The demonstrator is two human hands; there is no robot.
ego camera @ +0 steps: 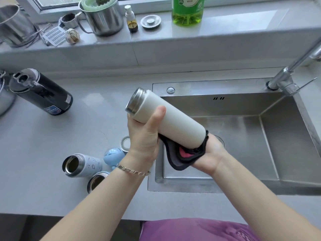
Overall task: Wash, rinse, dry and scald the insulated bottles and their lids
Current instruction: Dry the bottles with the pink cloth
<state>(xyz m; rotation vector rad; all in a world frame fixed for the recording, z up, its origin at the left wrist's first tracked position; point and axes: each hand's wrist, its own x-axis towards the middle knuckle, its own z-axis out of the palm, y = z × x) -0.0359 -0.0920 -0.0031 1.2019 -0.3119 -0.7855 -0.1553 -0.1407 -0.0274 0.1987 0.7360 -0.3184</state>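
Over the left edge of the sink (271, 136) a person holds a white bottle (166, 117) tilted, its open steel mouth up and to the left and its base down toward the sink's drain. The left hand (144, 136) grips the bottle just below the steel neck, thumb curled across the front of the white wall, a bracelet on the wrist. The right hand (212, 153) lies palm up under the base and cups a dark cloth (180, 159) with a pink patch round it. The cloth's black edge wraps up the bottom of the bottle, and the fingertips are hidden behind it. On the worktop (52, 136) just left of the sink lie a pale blue bottle (81, 165) with its mouth open, a second open bottle (96, 181) beside it, a blue lid (113, 156) and a round ring (125, 143). Farther left of the sink is a black bottle (41, 92) with its lid on. At the sink's back right corner rises the tap (286, 79), and on the ledge behind the sink stand a green soap bottle (188, 10) and a steel mug (102, 18).
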